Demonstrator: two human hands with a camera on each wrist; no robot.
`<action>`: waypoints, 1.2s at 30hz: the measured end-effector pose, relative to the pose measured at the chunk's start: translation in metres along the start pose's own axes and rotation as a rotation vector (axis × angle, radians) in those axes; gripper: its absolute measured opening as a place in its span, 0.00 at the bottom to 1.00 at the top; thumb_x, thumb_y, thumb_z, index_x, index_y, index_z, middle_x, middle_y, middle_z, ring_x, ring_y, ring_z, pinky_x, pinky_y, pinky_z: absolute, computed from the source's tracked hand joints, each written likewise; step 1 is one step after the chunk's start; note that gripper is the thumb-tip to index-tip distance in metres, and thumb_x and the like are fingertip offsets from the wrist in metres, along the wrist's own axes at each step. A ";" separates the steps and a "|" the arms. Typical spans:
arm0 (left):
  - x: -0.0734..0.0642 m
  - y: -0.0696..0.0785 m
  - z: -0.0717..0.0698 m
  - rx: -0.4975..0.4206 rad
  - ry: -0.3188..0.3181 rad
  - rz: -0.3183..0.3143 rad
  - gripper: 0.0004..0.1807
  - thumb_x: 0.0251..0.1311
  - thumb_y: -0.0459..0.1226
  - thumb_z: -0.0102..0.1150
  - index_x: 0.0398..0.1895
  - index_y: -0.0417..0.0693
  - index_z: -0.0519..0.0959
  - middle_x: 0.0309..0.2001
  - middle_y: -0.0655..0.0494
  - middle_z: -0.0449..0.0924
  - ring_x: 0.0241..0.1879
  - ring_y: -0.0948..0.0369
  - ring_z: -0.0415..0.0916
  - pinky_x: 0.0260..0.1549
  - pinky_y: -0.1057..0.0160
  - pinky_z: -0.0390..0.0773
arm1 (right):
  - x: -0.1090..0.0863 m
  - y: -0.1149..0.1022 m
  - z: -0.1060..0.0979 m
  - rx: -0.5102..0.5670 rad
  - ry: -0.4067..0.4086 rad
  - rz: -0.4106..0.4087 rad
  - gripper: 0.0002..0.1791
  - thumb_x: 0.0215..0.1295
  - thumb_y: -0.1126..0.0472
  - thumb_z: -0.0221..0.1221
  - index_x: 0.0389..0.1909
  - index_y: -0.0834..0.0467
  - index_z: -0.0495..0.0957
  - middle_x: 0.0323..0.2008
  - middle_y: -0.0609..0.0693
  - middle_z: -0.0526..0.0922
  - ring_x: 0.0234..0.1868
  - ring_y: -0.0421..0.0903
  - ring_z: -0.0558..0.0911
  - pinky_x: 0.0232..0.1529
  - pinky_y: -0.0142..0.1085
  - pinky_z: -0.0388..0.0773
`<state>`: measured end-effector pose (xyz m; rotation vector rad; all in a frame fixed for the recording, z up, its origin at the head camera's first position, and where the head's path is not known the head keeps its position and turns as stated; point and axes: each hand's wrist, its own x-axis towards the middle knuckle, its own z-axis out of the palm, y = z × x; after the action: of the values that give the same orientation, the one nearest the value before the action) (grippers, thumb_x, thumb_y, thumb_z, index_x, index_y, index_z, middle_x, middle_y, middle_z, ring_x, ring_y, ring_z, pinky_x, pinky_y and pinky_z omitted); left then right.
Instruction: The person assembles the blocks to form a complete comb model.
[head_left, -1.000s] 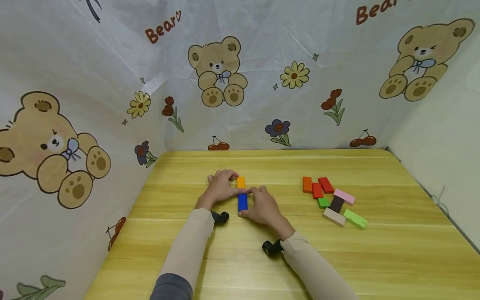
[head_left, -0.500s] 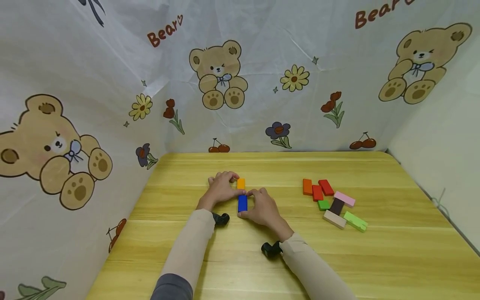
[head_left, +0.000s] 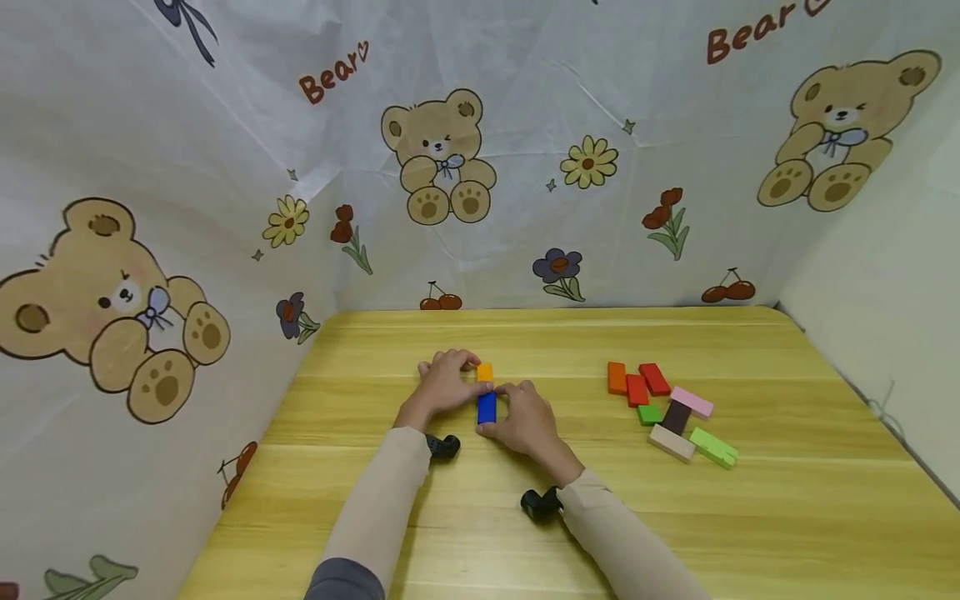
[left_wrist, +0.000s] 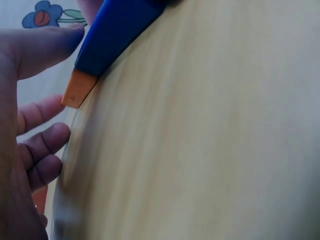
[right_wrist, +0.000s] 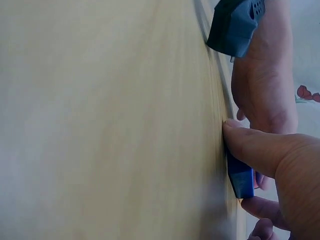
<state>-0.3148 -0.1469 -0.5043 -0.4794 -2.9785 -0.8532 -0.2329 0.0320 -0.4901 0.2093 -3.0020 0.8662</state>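
Two blocks lie end to end in the middle of the table: an orange block (head_left: 485, 372) at the far end and a longer blue block (head_left: 487, 408) nearer. My left hand (head_left: 446, 385) pinches the orange block, its index finger at the far end and its thumb by the seam with the blue block. With thumb and a finger at opposite ends, my right hand (head_left: 528, 421) holds the blue block. In the left wrist view the orange block (left_wrist: 79, 89) meets the end of the blue block (left_wrist: 115, 35). Fingers partly cover the blue block (right_wrist: 241, 177) in the right wrist view.
To the right lies a loose group: an orange-red block (head_left: 617, 378), two red blocks (head_left: 637, 390), a green block (head_left: 649, 415), a pink block (head_left: 692, 402), a dark brown block (head_left: 676, 417), a beige block (head_left: 672, 442) and a light green piece (head_left: 713, 447). A bear-printed cloth (head_left: 517, 217) stands behind.
The head view has tilted slightly, so the whole scene sits a little lower. Both hands keep their hold, and the blocks show no clear movement on the table.
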 end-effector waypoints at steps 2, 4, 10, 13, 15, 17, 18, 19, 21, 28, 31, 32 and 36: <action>-0.002 -0.002 -0.001 -0.009 -0.004 0.022 0.30 0.57 0.63 0.63 0.59 0.61 0.78 0.51 0.61 0.78 0.52 0.57 0.68 0.50 0.49 0.52 | 0.000 0.000 0.000 -0.003 0.003 -0.002 0.42 0.47 0.37 0.75 0.60 0.57 0.79 0.44 0.56 0.76 0.34 0.48 0.74 0.37 0.39 0.71; -0.005 -0.003 -0.003 -0.022 -0.011 0.047 0.32 0.59 0.63 0.62 0.63 0.61 0.76 0.55 0.60 0.78 0.56 0.56 0.68 0.50 0.50 0.51 | 0.001 0.000 0.001 -0.008 0.008 -0.004 0.42 0.47 0.37 0.75 0.60 0.57 0.79 0.43 0.55 0.76 0.34 0.48 0.74 0.36 0.39 0.70; -0.015 -0.008 -0.009 -0.011 -0.080 0.155 0.39 0.63 0.64 0.56 0.75 0.61 0.65 0.73 0.60 0.66 0.71 0.54 0.63 0.57 0.47 0.53 | 0.000 0.001 0.003 -0.016 0.005 -0.002 0.46 0.46 0.36 0.75 0.63 0.58 0.77 0.43 0.55 0.76 0.33 0.47 0.73 0.34 0.37 0.69; -0.022 -0.008 -0.013 0.007 -0.122 0.211 0.42 0.64 0.66 0.53 0.78 0.63 0.60 0.78 0.62 0.58 0.77 0.54 0.57 0.66 0.39 0.52 | -0.002 0.001 0.001 -0.010 -0.004 0.002 0.49 0.46 0.36 0.75 0.66 0.58 0.75 0.45 0.55 0.75 0.34 0.46 0.74 0.35 0.37 0.70; -0.026 -0.008 -0.016 0.014 -0.134 0.242 0.42 0.65 0.65 0.53 0.79 0.63 0.59 0.79 0.63 0.55 0.78 0.55 0.55 0.70 0.37 0.52 | -0.003 0.001 -0.002 0.001 -0.009 0.002 0.49 0.46 0.36 0.75 0.67 0.57 0.74 0.46 0.56 0.75 0.34 0.46 0.75 0.37 0.38 0.73; -0.030 -0.008 -0.018 0.019 -0.137 0.272 0.42 0.65 0.64 0.53 0.79 0.62 0.59 0.80 0.62 0.54 0.78 0.55 0.55 0.72 0.38 0.55 | -0.005 0.001 -0.006 0.016 -0.008 0.006 0.49 0.48 0.36 0.74 0.68 0.57 0.73 0.48 0.56 0.75 0.36 0.47 0.76 0.40 0.40 0.76; -0.031 -0.007 -0.019 0.025 -0.135 0.286 0.42 0.66 0.64 0.53 0.79 0.61 0.59 0.80 0.61 0.55 0.77 0.55 0.56 0.72 0.40 0.58 | -0.006 0.001 -0.008 0.025 -0.007 0.009 0.49 0.49 0.37 0.74 0.69 0.56 0.72 0.49 0.56 0.75 0.37 0.47 0.76 0.40 0.41 0.77; -0.033 -0.007 -0.020 0.022 -0.134 0.299 0.42 0.66 0.64 0.53 0.79 0.60 0.59 0.80 0.59 0.55 0.77 0.54 0.57 0.71 0.42 0.60 | -0.008 0.001 -0.010 0.031 -0.005 0.012 0.48 0.49 0.37 0.73 0.69 0.56 0.72 0.49 0.56 0.75 0.37 0.47 0.77 0.41 0.41 0.78; -0.036 -0.007 -0.021 0.016 -0.136 0.315 0.41 0.67 0.63 0.53 0.79 0.59 0.59 0.79 0.57 0.56 0.77 0.53 0.57 0.71 0.45 0.63 | -0.011 0.001 -0.016 0.047 -0.001 0.023 0.47 0.51 0.38 0.73 0.69 0.56 0.72 0.50 0.56 0.75 0.38 0.46 0.77 0.41 0.41 0.78; -0.041 -0.007 -0.019 0.025 -0.136 0.321 0.37 0.68 0.60 0.53 0.77 0.61 0.63 0.78 0.59 0.59 0.75 0.53 0.61 0.70 0.46 0.64 | -0.025 0.006 -0.035 0.091 0.038 0.019 0.45 0.53 0.41 0.73 0.69 0.56 0.72 0.50 0.57 0.75 0.39 0.47 0.77 0.39 0.39 0.76; -0.042 -0.007 -0.018 0.041 -0.140 0.336 0.35 0.68 0.60 0.53 0.76 0.61 0.65 0.77 0.60 0.60 0.73 0.51 0.64 0.69 0.44 0.65 | -0.031 0.009 -0.043 0.099 0.058 0.027 0.45 0.52 0.41 0.73 0.69 0.56 0.72 0.51 0.57 0.75 0.42 0.48 0.78 0.40 0.41 0.78; -0.042 -0.006 -0.018 0.047 -0.144 0.340 0.35 0.68 0.60 0.53 0.75 0.61 0.65 0.77 0.60 0.60 0.73 0.51 0.64 0.69 0.44 0.66 | -0.033 0.010 -0.046 0.102 0.063 0.032 0.45 0.52 0.41 0.74 0.69 0.55 0.72 0.52 0.58 0.75 0.43 0.48 0.79 0.40 0.41 0.78; -0.042 -0.005 -0.019 0.079 -0.147 0.352 0.33 0.69 0.60 0.52 0.74 0.61 0.68 0.77 0.61 0.61 0.72 0.51 0.65 0.68 0.44 0.66 | -0.039 0.017 -0.055 0.097 0.085 0.036 0.45 0.52 0.42 0.74 0.69 0.55 0.71 0.52 0.59 0.75 0.44 0.48 0.78 0.38 0.39 0.77</action>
<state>-0.2774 -0.1730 -0.4946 -1.0630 -2.9018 -0.6904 -0.1982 0.0807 -0.4546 0.1170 -2.8971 0.9977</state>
